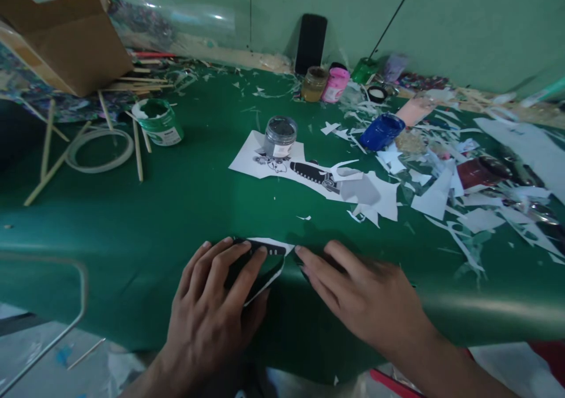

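My left hand (pixel 216 295) lies at the near edge of the green table cover (pixel 176 209), fingers stretched over a small printed paper cut-out (pixel 272 249) in black and white. It presses the piece down against the edge. My right hand (pixel 362 292) rests flat beside it on the cover, fingers extended, fingertips just right of the cut-out. Farther back lies a larger printed sheet (pixel 318 177) with a grey paint jar (pixel 279 136) standing on it.
A green paint pot (pixel 159 121), a tape ring (pixel 99 149) and wooden sticks (pixel 53 156) lie at left by a cardboard box (pixel 66 33). Paper scraps (pixel 441 192), a blue jar (pixel 380 131), pink and amber jars (pixel 326 84) and a black phone (pixel 311 42) fill the right and back.
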Available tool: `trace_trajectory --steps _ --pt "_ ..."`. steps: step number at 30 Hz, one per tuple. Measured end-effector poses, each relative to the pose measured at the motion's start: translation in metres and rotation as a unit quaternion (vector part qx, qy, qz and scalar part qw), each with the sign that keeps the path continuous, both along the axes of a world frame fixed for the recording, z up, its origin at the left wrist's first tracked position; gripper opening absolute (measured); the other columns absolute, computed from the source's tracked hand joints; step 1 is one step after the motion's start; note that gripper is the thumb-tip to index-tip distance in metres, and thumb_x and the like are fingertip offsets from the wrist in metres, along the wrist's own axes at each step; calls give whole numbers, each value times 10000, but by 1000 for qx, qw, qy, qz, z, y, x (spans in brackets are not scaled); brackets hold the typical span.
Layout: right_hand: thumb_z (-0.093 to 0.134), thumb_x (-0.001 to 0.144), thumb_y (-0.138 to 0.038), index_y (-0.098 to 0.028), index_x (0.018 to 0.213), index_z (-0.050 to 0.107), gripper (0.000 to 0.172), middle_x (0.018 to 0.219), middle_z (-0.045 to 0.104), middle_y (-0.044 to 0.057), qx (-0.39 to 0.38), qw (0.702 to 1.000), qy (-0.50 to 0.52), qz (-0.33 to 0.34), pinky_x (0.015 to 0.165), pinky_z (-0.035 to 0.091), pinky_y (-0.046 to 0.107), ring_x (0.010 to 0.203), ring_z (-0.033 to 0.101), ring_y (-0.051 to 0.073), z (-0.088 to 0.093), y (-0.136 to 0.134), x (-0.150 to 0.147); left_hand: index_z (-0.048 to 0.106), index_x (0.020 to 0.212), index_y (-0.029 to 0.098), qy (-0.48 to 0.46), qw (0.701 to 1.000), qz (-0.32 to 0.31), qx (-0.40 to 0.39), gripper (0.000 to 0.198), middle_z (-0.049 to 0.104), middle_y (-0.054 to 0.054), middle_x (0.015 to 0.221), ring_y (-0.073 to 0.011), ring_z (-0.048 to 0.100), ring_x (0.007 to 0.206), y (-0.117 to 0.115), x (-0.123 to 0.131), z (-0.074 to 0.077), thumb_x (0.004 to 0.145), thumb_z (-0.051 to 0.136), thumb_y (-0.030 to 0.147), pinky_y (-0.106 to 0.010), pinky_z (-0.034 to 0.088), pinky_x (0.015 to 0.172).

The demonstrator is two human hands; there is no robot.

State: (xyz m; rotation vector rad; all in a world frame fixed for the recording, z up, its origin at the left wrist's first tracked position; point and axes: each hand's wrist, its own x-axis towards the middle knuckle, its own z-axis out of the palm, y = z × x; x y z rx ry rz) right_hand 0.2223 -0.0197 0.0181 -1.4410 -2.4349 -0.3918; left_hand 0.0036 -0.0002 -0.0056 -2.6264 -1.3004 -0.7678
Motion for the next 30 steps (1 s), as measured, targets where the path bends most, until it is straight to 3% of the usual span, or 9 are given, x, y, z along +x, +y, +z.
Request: trace_trajectory --steps 4,8,25,30 --pt "500 933 -276 -227 1040 691 225 776 633 -5 0 999 39 -17 433 279 227 468 454 60 0 4 -3 630 1135 206 3 1000 7 17 285 617 -104 1070 -292 570 1062 -1 -2 0 863 575 269 -468 441 943" --pt "453 954 -331 -254 1194 638 313 758 615 -12 -39 999 10 4 424 271 232 443 424 63 3 9 -5 618 1148 208 5 1000 2 19 302 612 -104 1073 -286 563 1072 -1 -4 -2 851 589 256 -469 434 960" --pt "499 925 -220 -210 1210 639 318 740 600 2 -14 1000 -16 8 458 274 261 504 470 83 -2 1 -9 625 1146 209 5 1000 5 25 313 608 -93 1025 -268 558 1042 -1 -4 -1 842 608 280 -443 430 961" --pt "507 890 -170 -195 1225 628 357 735 601 9 -16 1000 -24 0 443 268 258 501 467 81 -2 0 -12 636 1129 237 9 998 34 45 302 623 -81 995 -262 554 972 -2 -1 -1 836 612 308 -460 414 930"
